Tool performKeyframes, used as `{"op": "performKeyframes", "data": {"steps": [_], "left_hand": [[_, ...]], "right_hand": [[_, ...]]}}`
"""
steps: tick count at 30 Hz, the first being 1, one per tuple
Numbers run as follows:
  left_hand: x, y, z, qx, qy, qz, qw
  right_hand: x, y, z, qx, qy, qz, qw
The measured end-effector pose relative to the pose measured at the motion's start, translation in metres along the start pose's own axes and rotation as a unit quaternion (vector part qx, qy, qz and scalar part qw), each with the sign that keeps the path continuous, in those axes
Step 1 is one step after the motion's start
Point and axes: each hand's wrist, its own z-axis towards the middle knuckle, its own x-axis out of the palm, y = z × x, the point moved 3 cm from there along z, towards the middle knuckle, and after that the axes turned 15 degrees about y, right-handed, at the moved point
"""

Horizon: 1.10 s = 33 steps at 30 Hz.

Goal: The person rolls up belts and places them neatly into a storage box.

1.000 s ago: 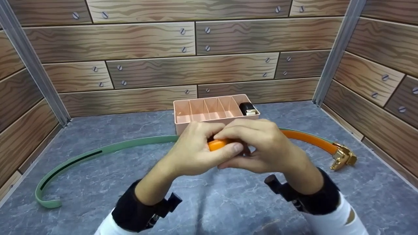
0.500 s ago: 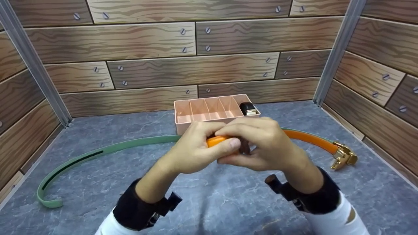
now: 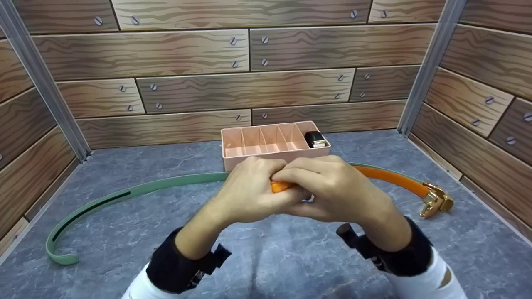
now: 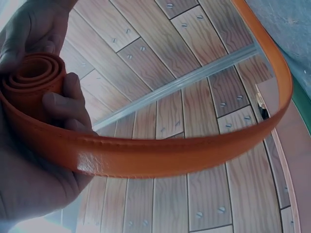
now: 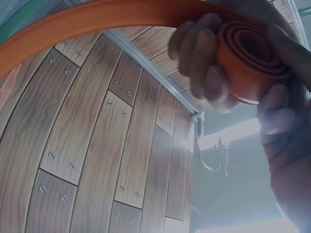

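Coiling of an orange belt [image 3: 392, 176] between 2 bare hands. The left hand [image 3: 251, 193] and the right hand [image 3: 336, 189] meet at the centre, fingers curled round the same coil [image 4: 34, 95]; each grips it, and neither is free. Several nested turns show at the end of the coil in the wrist views. The loose strap [image 4: 170, 156] leaves the grip, bows outward beyond it and swings to its right, where it reaches a gold buckle [image 3: 436, 200] on the table [image 3: 158, 236], well apart from the hands. A green strap [image 3: 178, 181] lies just beyond the grip; its curled tip is at far left, while a green edge borders the orange length at right. Whether the 2 colours belong to 1 article cannot be told. Behind the grip stands a pink tray [image 3: 232, 163] of 5 compartments, with a black rolled item [image 3: 314, 139] in the rightmost.

The step in hand is judged to be rolling, partly complete, since much strap remains outside the coil. The next move appears to call for 1 hand to keep the turns tight while the other feeds strap inward, edges level; a slackened grip could let the coil spring open
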Motion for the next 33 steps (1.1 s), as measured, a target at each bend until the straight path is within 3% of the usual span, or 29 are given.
{"op": "performKeyframes", "data": {"steps": [4, 7, 9, 11, 15, 18, 22, 25, 28, 33], "left_hand": [[-0.003, 0.001, -0.001, 0.075, 0.008, -0.099, 0.9922], [-0.004, 0.000, -0.002, 0.092, 0.014, -0.116, 0.9889], [-0.004, -0.001, -0.002, 0.069, 0.003, -0.075, 0.9948], [-0.004, -0.003, -0.003, 0.026, -0.013, -0.008, 0.9995], [-0.003, -0.005, -0.005, -0.059, -0.030, 0.088, 0.9939], [-0.005, -0.005, -0.006, -0.073, -0.022, 0.064, 0.9950], [-0.008, -0.004, -0.006, -0.014, 0.000, -0.054, 0.9985], [-0.009, -0.005, -0.006, 0.015, 0.005, -0.094, 0.9954], [-0.008, -0.007, -0.007, -0.021, -0.008, -0.037, 0.9991], [-0.003, -0.009, -0.007, -0.100, -0.012, 0.078, 0.9919]], "right_hand": [[-0.003, -0.003, 0.002, -0.034, -0.051, 0.038, 0.9974], [-0.004, -0.005, 0.002, -0.046, -0.066, 0.080, 0.9935], [-0.003, -0.006, 0.002, -0.042, -0.059, 0.081, 0.9941], [-0.001, -0.005, 0.002, -0.034, -0.040, 0.057, 0.9970], [0.003, 0.000, 0.002, -0.019, -0.008, -0.017, 0.9996], [0.004, 0.000, 0.003, -0.016, -0.012, -0.037, 0.9991], [0.001, -0.003, 0.003, -0.030, -0.048, 0.021, 0.9981], [-0.001, -0.006, 0.003, -0.043, -0.066, 0.086, 0.9931], [-0.001, -0.006, 0.003, -0.040, -0.054, 0.103, 0.9924], [0.003, 0.001, 0.003, 0.007, 0.012, 0.026, 0.9996]]}}
